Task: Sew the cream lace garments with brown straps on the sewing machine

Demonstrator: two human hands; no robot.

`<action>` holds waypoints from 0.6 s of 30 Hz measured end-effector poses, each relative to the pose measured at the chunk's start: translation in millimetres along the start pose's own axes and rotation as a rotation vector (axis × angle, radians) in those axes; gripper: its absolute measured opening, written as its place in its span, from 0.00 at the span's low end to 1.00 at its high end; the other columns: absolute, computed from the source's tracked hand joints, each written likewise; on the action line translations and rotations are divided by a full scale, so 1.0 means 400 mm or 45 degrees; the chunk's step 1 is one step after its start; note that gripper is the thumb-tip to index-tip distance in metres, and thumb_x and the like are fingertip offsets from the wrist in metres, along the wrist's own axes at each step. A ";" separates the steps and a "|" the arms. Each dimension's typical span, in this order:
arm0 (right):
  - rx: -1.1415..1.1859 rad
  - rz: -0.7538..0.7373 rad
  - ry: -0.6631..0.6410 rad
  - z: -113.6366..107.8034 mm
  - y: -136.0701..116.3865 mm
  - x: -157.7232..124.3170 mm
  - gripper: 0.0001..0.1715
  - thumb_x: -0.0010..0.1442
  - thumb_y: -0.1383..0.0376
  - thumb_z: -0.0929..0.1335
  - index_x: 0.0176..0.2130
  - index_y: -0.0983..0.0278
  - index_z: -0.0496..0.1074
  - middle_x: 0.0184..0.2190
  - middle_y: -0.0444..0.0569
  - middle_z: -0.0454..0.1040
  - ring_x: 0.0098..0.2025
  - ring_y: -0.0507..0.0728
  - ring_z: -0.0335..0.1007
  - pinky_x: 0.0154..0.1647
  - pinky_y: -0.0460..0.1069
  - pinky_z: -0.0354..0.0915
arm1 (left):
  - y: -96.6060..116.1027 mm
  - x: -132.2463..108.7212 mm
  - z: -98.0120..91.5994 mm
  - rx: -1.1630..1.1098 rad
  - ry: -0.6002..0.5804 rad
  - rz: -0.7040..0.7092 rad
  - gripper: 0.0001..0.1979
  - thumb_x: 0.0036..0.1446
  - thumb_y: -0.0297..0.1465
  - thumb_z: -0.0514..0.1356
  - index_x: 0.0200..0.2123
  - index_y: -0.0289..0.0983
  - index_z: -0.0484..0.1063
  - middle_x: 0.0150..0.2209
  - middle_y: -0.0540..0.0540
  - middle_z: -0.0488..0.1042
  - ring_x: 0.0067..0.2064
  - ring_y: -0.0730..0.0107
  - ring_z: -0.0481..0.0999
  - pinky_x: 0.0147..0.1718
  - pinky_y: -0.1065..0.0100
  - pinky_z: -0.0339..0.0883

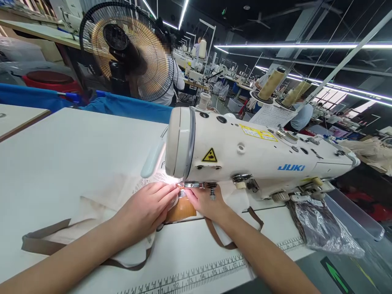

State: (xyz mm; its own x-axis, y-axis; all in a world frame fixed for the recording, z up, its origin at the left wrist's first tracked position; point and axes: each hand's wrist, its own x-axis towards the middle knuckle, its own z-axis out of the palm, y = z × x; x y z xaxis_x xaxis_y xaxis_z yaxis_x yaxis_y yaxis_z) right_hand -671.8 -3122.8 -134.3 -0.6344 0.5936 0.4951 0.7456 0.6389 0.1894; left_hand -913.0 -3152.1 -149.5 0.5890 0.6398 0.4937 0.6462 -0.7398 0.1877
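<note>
Under the head of a white sewing machine (226,147) lies a pale, thin garment (98,208) with a lace part and brown edging straps (45,245). My left hand (147,208) presses the cloth just left of the lit needle area, its fingers together and closed on the fabric edge. From the right, my right hand (210,202) reaches in beneath the machine arm, thumb and fingers closed on the cloth close to my left fingertips. The machine head partly covers my right fingers. The needle tip and the exact seam are hidden.
A printed ruler (196,279) runs along the front of the white table (128,130). Right of the machine hang a plastic bag (327,228) and a clear bin (352,212). A large black fan (125,53) stands behind, and thread cones (271,83) rise beyond. Other people sit farther back.
</note>
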 end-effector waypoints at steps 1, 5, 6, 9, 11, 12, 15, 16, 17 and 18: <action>0.011 0.013 -0.018 0.003 0.000 -0.001 0.08 0.71 0.61 0.69 0.48 0.57 0.78 0.35 0.49 0.80 0.37 0.56 0.76 0.42 0.49 0.70 | 0.000 0.000 0.001 0.003 0.003 0.003 0.24 0.66 0.23 0.48 0.60 0.36 0.72 0.51 0.39 0.80 0.49 0.54 0.77 0.45 0.57 0.73; -0.022 0.000 -0.023 0.009 0.000 0.001 0.09 0.72 0.60 0.69 0.48 0.57 0.78 0.34 0.49 0.80 0.37 0.56 0.76 0.39 0.48 0.69 | 0.002 0.003 -0.005 -0.004 0.016 0.016 0.24 0.64 0.22 0.50 0.60 0.36 0.72 0.50 0.39 0.81 0.49 0.54 0.77 0.45 0.57 0.72; -0.049 -0.015 0.000 0.009 0.000 0.002 0.09 0.72 0.60 0.68 0.47 0.57 0.78 0.34 0.49 0.80 0.37 0.56 0.76 0.37 0.47 0.68 | 0.002 0.005 -0.008 -0.010 0.012 0.017 0.24 0.64 0.22 0.50 0.60 0.36 0.72 0.50 0.39 0.81 0.49 0.54 0.77 0.45 0.57 0.72; -0.075 -0.014 0.031 0.007 -0.003 0.005 0.10 0.73 0.61 0.67 0.47 0.57 0.79 0.34 0.48 0.80 0.38 0.56 0.76 0.35 0.46 0.67 | 0.003 0.009 -0.015 -0.004 0.019 0.046 0.23 0.66 0.22 0.48 0.60 0.36 0.71 0.50 0.40 0.81 0.48 0.55 0.78 0.44 0.58 0.72; -0.034 0.020 -0.005 0.006 -0.005 0.007 0.10 0.73 0.61 0.67 0.48 0.57 0.79 0.34 0.49 0.80 0.38 0.57 0.76 0.37 0.47 0.68 | 0.003 0.009 -0.015 0.032 0.036 0.076 0.22 0.67 0.22 0.48 0.60 0.35 0.71 0.49 0.39 0.81 0.48 0.55 0.78 0.43 0.59 0.71; -0.004 0.034 -0.030 0.006 -0.005 0.009 0.10 0.73 0.60 0.67 0.48 0.57 0.79 0.34 0.50 0.80 0.38 0.57 0.76 0.39 0.48 0.69 | 0.003 0.009 -0.013 0.055 0.044 0.088 0.23 0.66 0.22 0.48 0.60 0.34 0.71 0.48 0.39 0.81 0.48 0.55 0.77 0.43 0.58 0.71; 0.048 0.030 -0.067 0.007 -0.007 0.017 0.10 0.72 0.60 0.68 0.50 0.58 0.78 0.35 0.51 0.80 0.36 0.57 0.76 0.43 0.50 0.69 | 0.001 0.002 0.000 0.118 0.062 0.095 0.24 0.66 0.22 0.49 0.62 0.33 0.70 0.48 0.38 0.80 0.48 0.52 0.77 0.43 0.56 0.70; 0.032 0.005 -0.060 0.006 -0.007 0.020 0.10 0.73 0.61 0.68 0.50 0.59 0.77 0.36 0.51 0.80 0.35 0.57 0.75 0.44 0.50 0.69 | 0.000 0.000 0.006 0.135 0.065 0.091 0.24 0.66 0.23 0.48 0.62 0.32 0.70 0.48 0.37 0.80 0.48 0.52 0.77 0.43 0.56 0.70; 0.000 -0.030 -0.047 0.005 -0.008 0.023 0.11 0.73 0.62 0.67 0.50 0.59 0.78 0.36 0.51 0.80 0.35 0.57 0.75 0.43 0.50 0.68 | 0.000 -0.002 0.011 0.150 0.065 0.088 0.24 0.66 0.23 0.48 0.62 0.32 0.70 0.47 0.37 0.79 0.48 0.52 0.76 0.43 0.55 0.70; -0.039 -0.064 -0.030 0.004 -0.008 0.026 0.11 0.73 0.63 0.67 0.50 0.60 0.78 0.36 0.51 0.80 0.34 0.57 0.75 0.43 0.51 0.68 | 0.000 -0.003 0.016 0.161 0.065 0.085 0.24 0.67 0.23 0.47 0.62 0.32 0.70 0.47 0.37 0.79 0.48 0.52 0.76 0.44 0.55 0.71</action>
State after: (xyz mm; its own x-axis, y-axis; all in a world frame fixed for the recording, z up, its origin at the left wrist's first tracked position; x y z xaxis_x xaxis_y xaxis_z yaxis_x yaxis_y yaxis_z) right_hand -680.9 -3118.1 -131.1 -0.6755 0.5726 0.4645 0.7184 0.6530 0.2397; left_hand -910.7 -3151.5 -155.4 0.6093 0.5763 0.5446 0.6645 -0.7459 0.0459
